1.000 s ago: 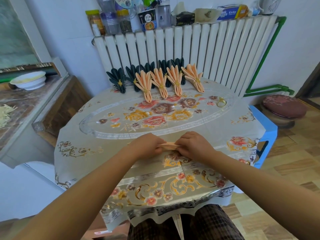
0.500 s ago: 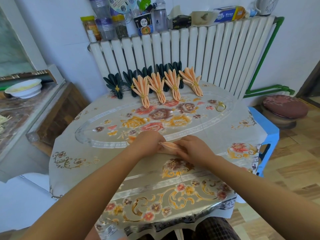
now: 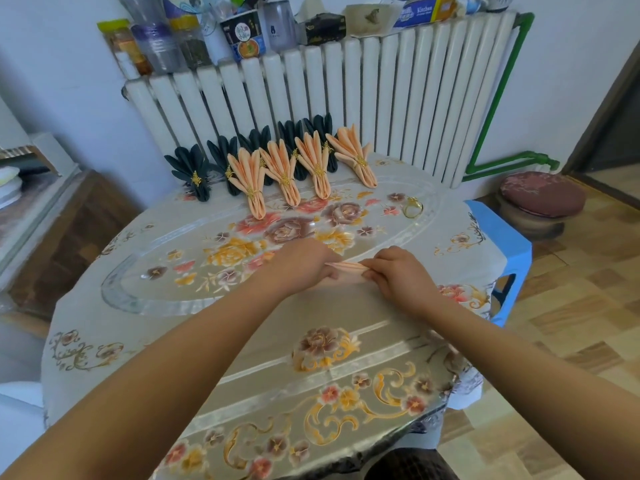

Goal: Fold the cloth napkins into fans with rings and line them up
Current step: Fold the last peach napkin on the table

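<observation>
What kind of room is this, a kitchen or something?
Probably a home kitchen or dining corner. A table with a flowery cloth stands against a white radiator, jars and food packets sit on top of it, and a blue stool stands beside the table.

Soft, even daylight leaves faint shadows under the fingers (image 3: 375, 271), pale glare sheens the tablecloth (image 3: 242, 317) beyond them, and wide-angle distortion bends the slightly blurred edges.

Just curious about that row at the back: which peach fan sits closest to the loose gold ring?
The rightmost peach fan, at the row's right end; the loose gold ring lies just right of its tip.
</observation>
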A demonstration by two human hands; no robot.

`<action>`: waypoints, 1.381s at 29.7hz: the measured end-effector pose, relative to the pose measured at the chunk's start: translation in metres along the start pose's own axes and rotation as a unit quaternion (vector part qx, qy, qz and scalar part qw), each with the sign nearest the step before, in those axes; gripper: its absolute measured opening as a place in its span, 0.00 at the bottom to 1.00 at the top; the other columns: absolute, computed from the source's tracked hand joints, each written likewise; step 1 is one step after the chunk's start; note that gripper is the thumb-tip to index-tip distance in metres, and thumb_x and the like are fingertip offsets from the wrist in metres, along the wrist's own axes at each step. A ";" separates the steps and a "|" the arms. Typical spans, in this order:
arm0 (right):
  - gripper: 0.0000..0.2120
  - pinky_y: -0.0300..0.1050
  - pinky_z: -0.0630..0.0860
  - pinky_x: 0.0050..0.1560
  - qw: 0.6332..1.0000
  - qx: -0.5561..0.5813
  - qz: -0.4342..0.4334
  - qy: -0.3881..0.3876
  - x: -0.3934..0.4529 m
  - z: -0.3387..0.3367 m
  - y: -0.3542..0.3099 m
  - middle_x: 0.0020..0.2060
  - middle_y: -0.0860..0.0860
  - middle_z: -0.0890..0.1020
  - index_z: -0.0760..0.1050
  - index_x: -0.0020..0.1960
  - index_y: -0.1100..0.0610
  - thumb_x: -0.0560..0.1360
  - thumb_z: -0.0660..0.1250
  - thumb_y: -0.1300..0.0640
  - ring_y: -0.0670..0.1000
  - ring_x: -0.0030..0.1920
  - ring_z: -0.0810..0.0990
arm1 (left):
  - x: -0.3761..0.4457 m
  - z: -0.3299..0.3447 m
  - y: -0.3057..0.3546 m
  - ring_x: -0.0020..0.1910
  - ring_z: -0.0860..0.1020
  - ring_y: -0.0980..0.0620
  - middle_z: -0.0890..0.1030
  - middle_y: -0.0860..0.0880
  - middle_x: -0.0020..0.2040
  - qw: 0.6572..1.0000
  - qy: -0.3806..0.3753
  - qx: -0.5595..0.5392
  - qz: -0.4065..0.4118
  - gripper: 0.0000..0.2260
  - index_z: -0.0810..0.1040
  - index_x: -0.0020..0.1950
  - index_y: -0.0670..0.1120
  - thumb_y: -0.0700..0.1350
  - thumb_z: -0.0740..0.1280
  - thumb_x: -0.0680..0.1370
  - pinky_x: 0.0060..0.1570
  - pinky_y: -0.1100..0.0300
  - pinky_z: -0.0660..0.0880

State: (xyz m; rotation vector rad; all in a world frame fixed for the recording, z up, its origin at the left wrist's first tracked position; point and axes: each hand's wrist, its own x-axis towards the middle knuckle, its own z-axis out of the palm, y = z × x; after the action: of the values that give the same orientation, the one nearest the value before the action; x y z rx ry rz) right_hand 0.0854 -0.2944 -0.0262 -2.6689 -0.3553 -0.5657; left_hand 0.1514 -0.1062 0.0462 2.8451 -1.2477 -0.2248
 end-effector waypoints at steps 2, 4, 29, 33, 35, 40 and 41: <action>0.19 0.46 0.72 0.39 1.000 -0.011 -0.001 -0.001 0.001 -0.004 0.010 0.37 0.53 0.82 0.83 0.51 0.57 0.74 0.57 0.49 0.57 0.37 0.78 | 0.011 -0.001 0.003 0.48 0.79 0.47 0.83 0.49 0.48 1.000 0.001 -0.004 -0.018 0.09 0.83 0.54 0.52 0.48 0.64 0.79 0.45 0.54 0.74; 0.16 0.48 0.71 0.43 0.999 -0.025 0.034 0.020 -0.002 -0.010 0.024 0.41 0.52 0.82 0.83 0.52 0.54 0.75 0.61 0.47 0.57 0.41 0.78 | 0.028 -0.002 0.009 0.47 0.79 0.47 0.83 0.48 0.46 0.999 -0.003 0.013 -0.035 0.08 0.84 0.50 0.50 0.48 0.65 0.78 0.43 0.55 0.75; 0.09 0.48 0.76 0.48 0.892 0.094 0.424 0.129 0.072 -0.004 0.135 0.44 0.60 0.84 0.82 0.48 0.62 0.76 0.64 0.61 0.59 0.46 0.80 | 0.108 -0.003 -0.007 0.64 0.74 0.45 0.69 0.46 0.72 0.990 -0.012 0.109 -0.086 0.07 0.80 0.49 0.50 0.51 0.64 0.79 0.42 0.58 0.68; 0.09 0.47 0.76 0.49 0.885 0.111 0.437 0.117 0.068 -0.003 0.135 0.44 0.56 0.84 0.83 0.49 0.59 0.75 0.65 0.60 0.56 0.46 0.80 | 0.104 0.002 -0.014 0.57 0.78 0.46 0.73 0.49 0.69 0.992 0.004 0.097 -0.079 0.06 0.80 0.46 0.53 0.50 0.64 0.79 0.41 0.57 0.71; 0.08 0.46 0.76 0.47 0.890 0.120 0.426 0.106 0.067 -0.004 0.134 0.43 0.55 0.84 0.83 0.46 0.58 0.74 0.65 0.60 0.54 0.44 0.80 | 0.101 0.002 -0.016 0.56 0.78 0.46 0.80 0.50 0.59 0.994 0.020 0.077 -0.081 0.08 0.82 0.53 0.52 0.50 0.64 0.79 0.42 0.56 0.72; 0.06 0.42 0.75 0.44 0.906 0.146 0.390 0.081 0.058 -0.007 0.122 0.40 0.53 0.84 0.82 0.43 0.58 0.74 0.67 0.59 0.49 0.40 0.78 | 0.084 0.000 -0.023 0.54 0.78 0.48 0.82 0.49 0.55 0.992 0.012 0.068 -0.105 0.10 0.82 0.55 0.51 0.51 0.64 0.79 0.42 0.57 0.71; 0.06 0.41 0.74 0.43 0.911 0.152 0.375 0.075 0.054 -0.008 0.117 0.40 0.52 0.84 0.83 0.44 0.58 0.74 0.67 0.59 0.48 0.40 0.78 | 0.078 0.000 -0.025 0.56 0.78 0.48 0.81 0.49 0.58 0.992 0.013 0.063 -0.110 0.10 0.82 0.56 0.52 0.51 0.64 0.79 0.44 0.57 0.72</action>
State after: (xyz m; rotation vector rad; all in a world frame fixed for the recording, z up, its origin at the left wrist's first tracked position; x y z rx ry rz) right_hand 0.1680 -0.3930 -0.0333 -2.1944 0.5682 -0.4105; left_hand 0.2217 -0.1465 0.0348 3.0824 -0.9753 -0.1156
